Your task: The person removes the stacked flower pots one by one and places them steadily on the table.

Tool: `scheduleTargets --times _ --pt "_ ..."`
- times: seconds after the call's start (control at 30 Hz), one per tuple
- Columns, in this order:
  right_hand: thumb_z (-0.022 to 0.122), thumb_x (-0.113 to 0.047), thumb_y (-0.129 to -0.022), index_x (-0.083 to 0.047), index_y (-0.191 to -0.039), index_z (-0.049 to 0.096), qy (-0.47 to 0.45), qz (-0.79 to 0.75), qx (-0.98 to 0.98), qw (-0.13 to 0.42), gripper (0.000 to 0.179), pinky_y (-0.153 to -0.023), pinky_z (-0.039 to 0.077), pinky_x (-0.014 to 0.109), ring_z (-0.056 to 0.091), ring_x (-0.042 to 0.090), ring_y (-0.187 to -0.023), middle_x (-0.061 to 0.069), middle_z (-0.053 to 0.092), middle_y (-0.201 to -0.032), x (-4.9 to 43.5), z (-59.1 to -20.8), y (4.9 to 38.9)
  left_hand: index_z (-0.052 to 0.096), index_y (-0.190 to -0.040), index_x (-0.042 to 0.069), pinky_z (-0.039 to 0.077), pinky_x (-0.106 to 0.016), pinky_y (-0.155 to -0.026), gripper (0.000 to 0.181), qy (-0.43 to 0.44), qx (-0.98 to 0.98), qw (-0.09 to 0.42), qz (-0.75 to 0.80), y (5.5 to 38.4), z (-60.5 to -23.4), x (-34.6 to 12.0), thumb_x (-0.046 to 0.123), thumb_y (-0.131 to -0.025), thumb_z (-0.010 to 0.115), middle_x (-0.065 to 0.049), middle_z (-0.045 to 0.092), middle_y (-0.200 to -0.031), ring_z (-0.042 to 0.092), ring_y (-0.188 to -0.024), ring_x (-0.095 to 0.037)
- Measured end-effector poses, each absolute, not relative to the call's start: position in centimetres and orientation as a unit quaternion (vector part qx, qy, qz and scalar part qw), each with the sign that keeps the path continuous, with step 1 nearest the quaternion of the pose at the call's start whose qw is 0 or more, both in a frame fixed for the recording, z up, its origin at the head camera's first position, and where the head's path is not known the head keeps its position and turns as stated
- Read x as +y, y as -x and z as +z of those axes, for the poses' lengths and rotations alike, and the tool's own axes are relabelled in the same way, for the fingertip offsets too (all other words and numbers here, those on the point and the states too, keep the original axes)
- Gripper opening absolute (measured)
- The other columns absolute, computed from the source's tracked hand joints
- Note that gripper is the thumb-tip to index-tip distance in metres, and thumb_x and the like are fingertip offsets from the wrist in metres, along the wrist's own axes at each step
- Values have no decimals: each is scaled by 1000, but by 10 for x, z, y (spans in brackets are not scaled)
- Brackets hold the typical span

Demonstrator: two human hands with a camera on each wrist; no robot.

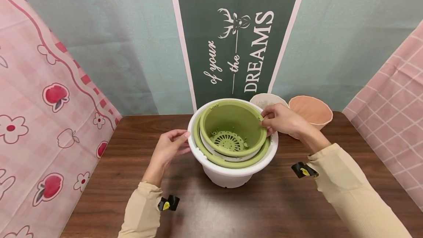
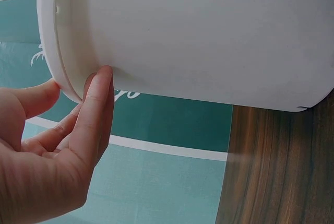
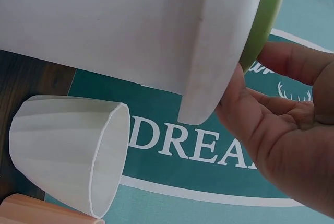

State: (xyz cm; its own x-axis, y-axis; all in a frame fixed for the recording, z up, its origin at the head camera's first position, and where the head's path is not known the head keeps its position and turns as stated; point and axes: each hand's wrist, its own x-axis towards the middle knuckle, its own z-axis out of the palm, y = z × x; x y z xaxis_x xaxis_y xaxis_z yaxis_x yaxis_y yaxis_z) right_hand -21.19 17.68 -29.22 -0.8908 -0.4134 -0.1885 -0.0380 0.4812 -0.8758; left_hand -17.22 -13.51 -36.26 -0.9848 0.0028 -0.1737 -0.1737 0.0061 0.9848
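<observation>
Two nested rims, each clamped between thumb and fingers.
The right hand [image 1: 281, 118] pinches the innermost green pot [image 1: 224, 116]; the left hand [image 1: 168, 147] grips the rim of the outer white pot [image 1: 228, 178]. Keeping the outer rim steady and the inner one level should avoid jamming. Four rims show: two white, two green, counting the larger green pot [image 1: 228, 163] and inner white pot [image 1: 242, 158] between. They stand near the middle of the table's [image 1: 132, 157] far edge; one pale pot [image 1: 266, 99] and one peach pot [image 1: 310, 109] sit toward its far right corner.
</observation>
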Motion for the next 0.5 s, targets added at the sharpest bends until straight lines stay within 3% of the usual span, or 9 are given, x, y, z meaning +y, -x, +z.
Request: scheduleTargets --times 0.5 --pt "52 7 -85 19 -106 41 128 -481 845 196 27 -53 54 26 56 11 -55 11 58 -74 175 -291 213 54 -111 -12 56 -30 -68 28 64 707 65 701 172 -363 -135 7 -91 56 -12 62 -87 63 -74 -14"
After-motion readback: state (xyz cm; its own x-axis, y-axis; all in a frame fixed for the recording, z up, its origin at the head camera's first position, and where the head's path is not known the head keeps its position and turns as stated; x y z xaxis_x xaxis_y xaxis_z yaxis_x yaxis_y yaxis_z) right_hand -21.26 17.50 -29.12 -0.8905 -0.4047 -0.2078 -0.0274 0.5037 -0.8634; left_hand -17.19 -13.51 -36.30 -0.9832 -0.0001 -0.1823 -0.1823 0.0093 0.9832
